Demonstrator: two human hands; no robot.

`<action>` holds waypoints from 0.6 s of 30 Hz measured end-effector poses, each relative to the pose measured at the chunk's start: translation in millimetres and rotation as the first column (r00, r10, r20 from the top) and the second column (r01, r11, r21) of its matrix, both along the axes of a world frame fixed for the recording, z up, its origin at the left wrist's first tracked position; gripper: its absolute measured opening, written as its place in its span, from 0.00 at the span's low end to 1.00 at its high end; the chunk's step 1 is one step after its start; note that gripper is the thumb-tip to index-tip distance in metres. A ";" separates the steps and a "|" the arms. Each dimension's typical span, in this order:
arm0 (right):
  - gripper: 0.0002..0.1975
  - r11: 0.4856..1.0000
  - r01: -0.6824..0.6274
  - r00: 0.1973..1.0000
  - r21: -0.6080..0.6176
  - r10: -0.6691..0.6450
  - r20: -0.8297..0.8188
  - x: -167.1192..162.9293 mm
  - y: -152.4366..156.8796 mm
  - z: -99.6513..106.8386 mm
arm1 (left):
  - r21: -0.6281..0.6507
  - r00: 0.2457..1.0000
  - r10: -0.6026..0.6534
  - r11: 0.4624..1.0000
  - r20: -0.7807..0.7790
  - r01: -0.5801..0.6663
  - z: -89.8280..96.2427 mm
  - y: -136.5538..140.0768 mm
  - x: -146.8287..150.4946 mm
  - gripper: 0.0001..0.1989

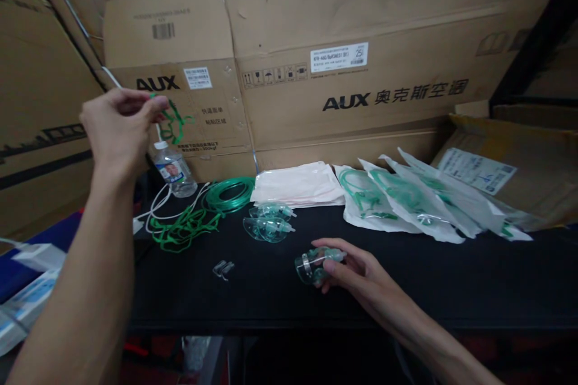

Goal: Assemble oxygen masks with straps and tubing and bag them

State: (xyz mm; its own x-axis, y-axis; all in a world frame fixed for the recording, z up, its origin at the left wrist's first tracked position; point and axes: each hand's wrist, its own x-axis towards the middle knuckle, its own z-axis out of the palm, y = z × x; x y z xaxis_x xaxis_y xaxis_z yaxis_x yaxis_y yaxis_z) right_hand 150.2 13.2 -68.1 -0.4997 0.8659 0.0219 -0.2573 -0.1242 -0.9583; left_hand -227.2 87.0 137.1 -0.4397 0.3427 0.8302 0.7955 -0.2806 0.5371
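Note:
My left hand [124,123] is raised at the left, thumb and fingers pinched on a green elastic strap [174,123] that dangles in loops. Low over the black table, my right hand [347,267] grips a clear green oxygen mask [309,266] with a metal nose strip. Two more masks [270,227] lie behind it, close together. A tangle of green straps [180,230] rests on the table below my left hand. Beside that sits a coil of green tubing [230,194]. Several small clear pieces [222,269] lie left of the right hand.
A plastic bottle [176,171] stands at the left with white cables [156,210] near it. Flat white bags [295,185] are stacked at the back; several filled packs [379,198] lean to their right. Large cardboard boxes [289,108] wall off the rear. A power strip [27,298] is far left.

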 end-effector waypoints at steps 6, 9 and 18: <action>0.18 0.997 -0.026 0.986 -0.070 0.014 -0.169 7.7 -7.6 8.9 | 0.150 0.780 -0.612 0.790 0.128 0.595 -5.0 -34.8 89.5 0.06; 0.20 0.997 -0.054 0.975 -0.058 0.040 -0.219 15.4 -14.7 10.5 | -0.048 0.672 -0.691 0.687 0.267 0.725 -39.4 -67.3 125.8 0.07; 0.23 0.999 0.037 0.996 -0.015 -0.038 -0.078 51.5 -27.1 -4.0 | -0.440 0.506 -0.511 0.255 0.695 0.861 -170.7 -105.0 172.7 0.16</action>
State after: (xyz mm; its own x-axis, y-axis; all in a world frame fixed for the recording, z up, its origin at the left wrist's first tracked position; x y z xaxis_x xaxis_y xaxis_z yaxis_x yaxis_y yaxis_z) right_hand 201.6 -13.9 -72.1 -0.4639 0.8846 0.0476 -0.3363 -0.1262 -0.9333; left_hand -54.4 -18.1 -33.6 0.1123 0.9935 0.0166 0.1866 -0.0375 0.9817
